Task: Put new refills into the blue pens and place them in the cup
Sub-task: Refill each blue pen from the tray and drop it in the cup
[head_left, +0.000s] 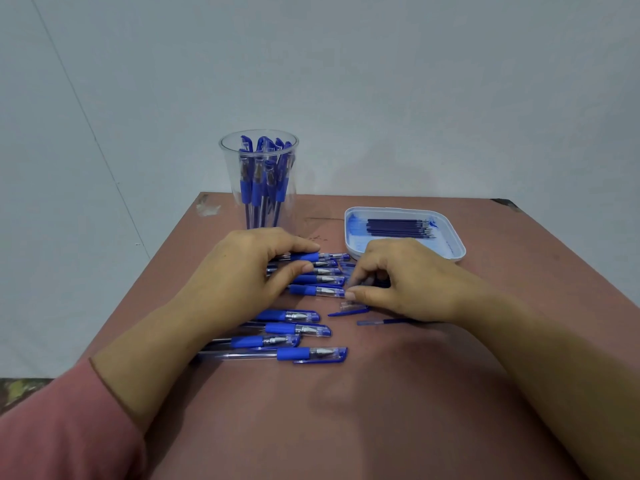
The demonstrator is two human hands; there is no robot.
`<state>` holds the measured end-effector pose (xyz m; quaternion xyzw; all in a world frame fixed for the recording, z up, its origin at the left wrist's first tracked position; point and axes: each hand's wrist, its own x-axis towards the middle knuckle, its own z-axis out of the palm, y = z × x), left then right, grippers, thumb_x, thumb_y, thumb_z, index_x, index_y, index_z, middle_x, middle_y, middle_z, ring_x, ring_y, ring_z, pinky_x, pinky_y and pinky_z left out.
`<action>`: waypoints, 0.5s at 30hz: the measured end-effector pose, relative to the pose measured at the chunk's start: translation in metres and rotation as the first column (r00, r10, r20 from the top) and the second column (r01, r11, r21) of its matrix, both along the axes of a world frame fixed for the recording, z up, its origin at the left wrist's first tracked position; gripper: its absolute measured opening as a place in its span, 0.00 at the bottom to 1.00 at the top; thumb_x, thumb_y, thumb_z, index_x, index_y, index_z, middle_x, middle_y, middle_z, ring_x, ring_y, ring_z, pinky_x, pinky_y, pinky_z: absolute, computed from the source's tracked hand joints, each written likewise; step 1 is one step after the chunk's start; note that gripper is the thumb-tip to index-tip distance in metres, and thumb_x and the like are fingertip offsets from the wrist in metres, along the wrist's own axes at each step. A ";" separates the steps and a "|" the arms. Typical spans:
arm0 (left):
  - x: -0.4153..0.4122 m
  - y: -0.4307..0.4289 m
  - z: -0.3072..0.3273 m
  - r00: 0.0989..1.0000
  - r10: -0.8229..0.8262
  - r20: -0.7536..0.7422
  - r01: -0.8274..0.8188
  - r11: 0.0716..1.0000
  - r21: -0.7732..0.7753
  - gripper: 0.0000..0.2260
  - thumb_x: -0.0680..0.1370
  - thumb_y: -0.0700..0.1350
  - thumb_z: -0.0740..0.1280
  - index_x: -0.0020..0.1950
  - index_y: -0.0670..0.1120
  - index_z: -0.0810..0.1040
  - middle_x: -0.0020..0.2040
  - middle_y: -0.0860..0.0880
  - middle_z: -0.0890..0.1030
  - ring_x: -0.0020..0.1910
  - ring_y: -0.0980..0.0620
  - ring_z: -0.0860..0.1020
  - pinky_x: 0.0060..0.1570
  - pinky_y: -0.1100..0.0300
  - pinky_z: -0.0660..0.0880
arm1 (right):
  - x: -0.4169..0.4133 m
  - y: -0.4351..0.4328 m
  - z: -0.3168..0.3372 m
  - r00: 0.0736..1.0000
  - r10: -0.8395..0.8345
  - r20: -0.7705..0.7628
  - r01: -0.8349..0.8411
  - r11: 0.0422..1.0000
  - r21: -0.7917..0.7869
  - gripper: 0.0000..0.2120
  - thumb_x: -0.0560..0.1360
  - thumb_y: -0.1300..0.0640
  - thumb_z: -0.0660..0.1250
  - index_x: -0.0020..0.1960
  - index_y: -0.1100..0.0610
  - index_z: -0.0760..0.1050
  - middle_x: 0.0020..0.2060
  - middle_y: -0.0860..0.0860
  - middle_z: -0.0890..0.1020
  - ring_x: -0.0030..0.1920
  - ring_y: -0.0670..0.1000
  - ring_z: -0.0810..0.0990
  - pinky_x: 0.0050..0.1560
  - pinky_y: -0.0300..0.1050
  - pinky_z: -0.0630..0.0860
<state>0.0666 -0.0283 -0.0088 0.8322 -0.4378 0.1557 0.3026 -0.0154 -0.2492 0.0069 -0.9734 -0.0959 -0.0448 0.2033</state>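
Several capped blue pens (pixel 298 329) lie in a row on the reddish table (pixel 363 410). My left hand (pixel 249 268) lies over the upper pens, fingers curled round one pen (pixel 308 257) near its blue grip. My right hand (pixel 405 278) hovers just right of the pen tips, thumb and fingers pinching at the tip end of a pen (pixel 317 291); what exactly it pinches is hidden. A loose cap (pixel 349 308) and a loose refill (pixel 381 321) lie under that hand. The clear cup (pixel 259 178) at the back holds several blue pens.
A white tray (pixel 403 233) with several dark refills and blue ink stains sits at the back right, close behind my right hand. The table's far edge runs just behind the cup and tray. A pink sleeve covers my left forearm.
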 end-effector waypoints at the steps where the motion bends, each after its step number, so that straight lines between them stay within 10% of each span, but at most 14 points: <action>1: 0.000 0.000 0.000 1.000 0.000 0.001 0.000 1.000 0.002 0.12 0.75 0.50 0.69 0.59 0.54 0.81 0.50 0.61 0.82 0.51 0.63 0.77 0.50 0.68 0.74 | 0.000 0.000 -0.001 1.000 0.005 -0.001 -0.005 1.000 -0.007 0.07 0.73 0.45 0.71 0.45 0.47 0.82 0.40 0.44 0.78 0.42 0.42 0.76 0.45 0.41 0.74; 15: -0.001 0.000 0.000 1.000 -0.013 0.010 0.014 1.000 -0.022 0.12 0.76 0.50 0.69 0.59 0.54 0.81 0.51 0.60 0.82 0.49 0.62 0.79 0.51 0.60 0.78 | 0.002 0.000 0.000 0.976 -0.054 0.212 -0.049 0.889 0.455 0.10 0.74 0.60 0.71 0.45 0.45 0.79 0.41 0.44 0.84 0.43 0.44 0.82 0.49 0.36 0.77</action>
